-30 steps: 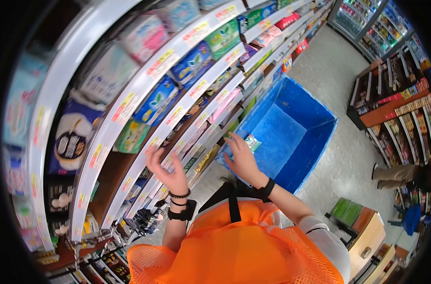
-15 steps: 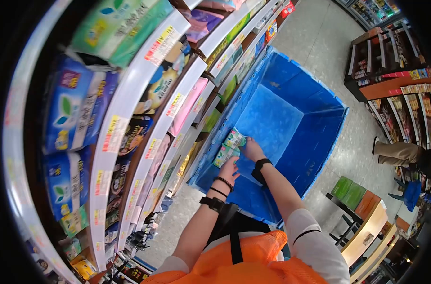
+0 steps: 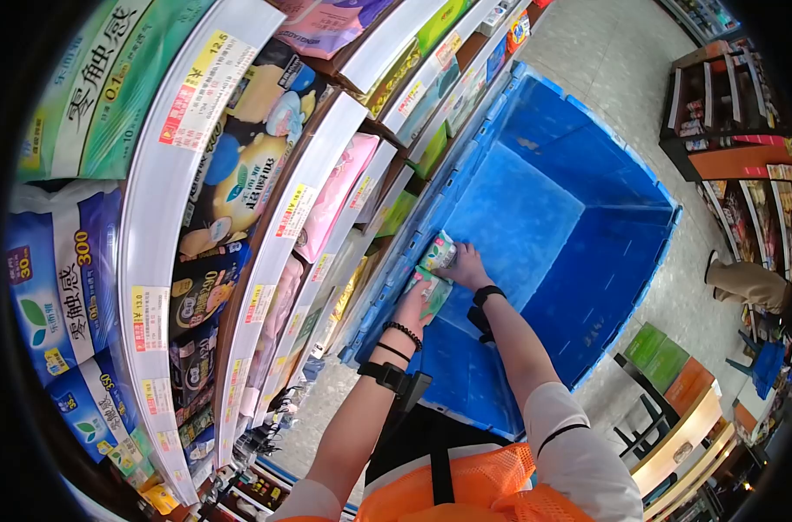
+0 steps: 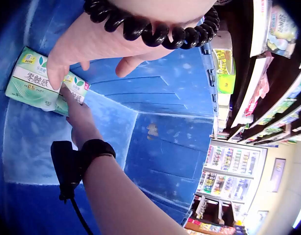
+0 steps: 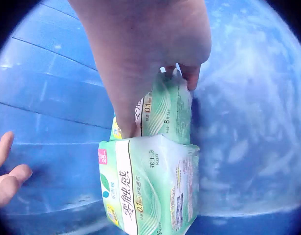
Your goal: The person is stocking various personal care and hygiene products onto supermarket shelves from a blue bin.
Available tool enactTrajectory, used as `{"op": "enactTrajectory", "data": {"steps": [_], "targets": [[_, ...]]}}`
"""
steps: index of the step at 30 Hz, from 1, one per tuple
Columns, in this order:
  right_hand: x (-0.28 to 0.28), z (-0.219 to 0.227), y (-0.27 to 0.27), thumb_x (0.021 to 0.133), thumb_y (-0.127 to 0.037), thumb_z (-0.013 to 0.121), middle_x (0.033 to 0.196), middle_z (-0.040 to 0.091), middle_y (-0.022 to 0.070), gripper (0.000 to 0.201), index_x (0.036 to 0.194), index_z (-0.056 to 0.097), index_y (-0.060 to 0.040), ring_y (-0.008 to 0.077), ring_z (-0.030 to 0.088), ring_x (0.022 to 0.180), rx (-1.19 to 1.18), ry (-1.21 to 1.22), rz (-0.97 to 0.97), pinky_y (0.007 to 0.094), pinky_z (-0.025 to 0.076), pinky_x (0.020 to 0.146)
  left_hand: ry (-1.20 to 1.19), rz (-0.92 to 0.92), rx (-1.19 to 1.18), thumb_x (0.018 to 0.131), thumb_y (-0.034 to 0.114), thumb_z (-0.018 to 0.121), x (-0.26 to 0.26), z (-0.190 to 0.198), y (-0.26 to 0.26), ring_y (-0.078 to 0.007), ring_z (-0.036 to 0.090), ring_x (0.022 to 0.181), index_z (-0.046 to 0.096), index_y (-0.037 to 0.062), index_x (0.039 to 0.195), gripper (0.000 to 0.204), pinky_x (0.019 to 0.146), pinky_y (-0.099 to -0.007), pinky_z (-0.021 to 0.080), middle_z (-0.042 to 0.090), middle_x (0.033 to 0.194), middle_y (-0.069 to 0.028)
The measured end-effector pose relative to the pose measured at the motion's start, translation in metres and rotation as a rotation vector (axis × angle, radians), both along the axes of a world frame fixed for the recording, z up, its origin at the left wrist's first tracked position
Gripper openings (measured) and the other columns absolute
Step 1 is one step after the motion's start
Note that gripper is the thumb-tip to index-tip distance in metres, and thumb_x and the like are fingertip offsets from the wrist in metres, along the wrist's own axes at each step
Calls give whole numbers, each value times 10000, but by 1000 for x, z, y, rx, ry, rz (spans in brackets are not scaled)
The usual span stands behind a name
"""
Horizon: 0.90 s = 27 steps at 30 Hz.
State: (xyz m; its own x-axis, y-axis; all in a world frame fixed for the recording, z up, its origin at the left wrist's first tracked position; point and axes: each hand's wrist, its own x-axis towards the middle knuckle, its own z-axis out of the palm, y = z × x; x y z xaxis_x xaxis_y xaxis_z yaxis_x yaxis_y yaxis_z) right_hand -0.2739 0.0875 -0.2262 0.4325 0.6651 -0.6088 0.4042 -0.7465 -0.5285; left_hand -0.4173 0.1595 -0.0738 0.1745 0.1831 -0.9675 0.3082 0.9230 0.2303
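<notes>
Two green-and-white soft packs lie end to end in the blue bin (image 3: 579, 261), by its shelf-side wall. My right hand (image 3: 470, 268) pinches the farther, smaller pack (image 3: 438, 250); in the right wrist view the hand (image 5: 150, 49) has thumb and fingers on both sides of this pack (image 5: 172, 110). The nearer, larger pack (image 5: 155, 186) touches it. Over the larger pack (image 3: 434, 297) is my left hand (image 3: 409, 309) in the head view. Its fingers (image 5: 3, 156) are loosely bent and hold nothing, off to the side in the right wrist view.
Shelves with packs (image 3: 248, 178) and price tags rise along the left, close to the bin's edge. At the lower right stands a wooden piece of furniture (image 3: 679, 435) beside green and orange boxes (image 3: 648, 352). A person's legs (image 3: 748, 287) show at the far right.
Since a second ago, both hands have moved down into the bin, and a second pack now shows there. In the last half second, my left hand has come over the nearer pack.
</notes>
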Motion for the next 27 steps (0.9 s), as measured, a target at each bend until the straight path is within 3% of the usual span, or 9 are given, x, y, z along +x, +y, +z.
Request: {"op": "enactTrajectory", "data": {"steps": [4, 7, 11, 13, 15, 17, 22, 25, 27], "targets": [[5, 8, 4, 609, -630, 784, 1337, 454, 241, 1062, 1393, 424, -10, 411, 433, 1250, -87, 29, 16, 433, 367, 1069, -24, 6, 37, 870, 423, 655, -2, 10, -5, -276, 363, 1341, 415, 79, 1401, 677, 1093, -434, 317, 372, 1449, -151], [14, 25, 7, 589, -629, 787, 1166, 616, 238, 928, 1229, 599, 15, 373, 508, 1186, -256, 104, 110, 427, 390, 1031, -81, 53, 39, 881, 416, 640, -12, 29, -12, -262, 399, 1312, 445, 80, 1378, 631, 1077, -419, 336, 413, 1422, -139], [-3, 11, -32, 610, -588, 795, 1050, 681, 213, 782, 1095, 664, 11, 371, 575, 1113, -87, -125, -58, 422, 436, 962, -208, 30, 88, 917, 393, 583, -45, 63, -29, -219, 466, 1245, 515, 71, 1293, 500, 1037, -401, 384, 503, 1350, -100], [-10, 38, -50, 613, -523, 827, 1058, 683, 209, 719, 1071, 661, 5, 374, 639, 1009, -10, 53, -262, 404, 494, 876, -267, 52, 99, 931, 374, 565, -64, 84, -41, -206, 498, 1222, 524, 79, 1276, 456, 1022, -382, 409, 545, 1303, -88], [-19, 81, -65, 690, -404, 831, 1034, 699, 163, 621, 1100, 635, 19, 294, 687, 898, 246, 245, -360, 356, 526, 791, -381, 73, 36, 972, 306, 523, -86, 109, -49, -206, 547, 1176, 522, 69, 1279, 388, 1009, -355, 432, 584, 1255, -83], [-33, 156, -70, 832, -290, 743, 1029, 696, 73, 424, 1134, 646, -8, 155, 661, 906, 318, 520, -502, 289, 508, 795, -456, 54, 72, 985, 321, 511, -108, 138, -58, -203, 546, 1182, 516, 76, 1286, 388, 1011, -346, 430, 573, 1281, -83], [-69, 336, -81, 907, -312, 680, 1094, 676, 65, 428, 1188, 610, 2, 138, 632, 976, 329, 680, -330, 276, 472, 868, -516, 62, 230, 969, 376, 541, -164, 207, -76, -191, 546, 1174, 500, 75, 1299, 448, 994, -332, 429, 569, 1275, -77], [-108, 403, -83, 925, -302, 660, 1142, 656, 71, 452, 1240, 565, 7, 140, 615, 1017, 373, 762, -275, 288, 462, 891, -520, 72, 364, 940, 429, 591, -195, 250, -84, -159, 545, 1150, 460, 57, 1335, 558, 965, -311, 428, 556, 1260, -65], [-143, 445, -80, 924, -293, 663, 1154, 647, 70, 455, 1248, 556, 7, 134, 604, 1029, 391, 796, -153, 287, 457, 896, -444, 44, 644, 945, 392, 601, -217, 285, -93, -152, 531, 1183, 432, 86, 1374, 553, 985, -314, 430, 562, 1270, -47]]}}
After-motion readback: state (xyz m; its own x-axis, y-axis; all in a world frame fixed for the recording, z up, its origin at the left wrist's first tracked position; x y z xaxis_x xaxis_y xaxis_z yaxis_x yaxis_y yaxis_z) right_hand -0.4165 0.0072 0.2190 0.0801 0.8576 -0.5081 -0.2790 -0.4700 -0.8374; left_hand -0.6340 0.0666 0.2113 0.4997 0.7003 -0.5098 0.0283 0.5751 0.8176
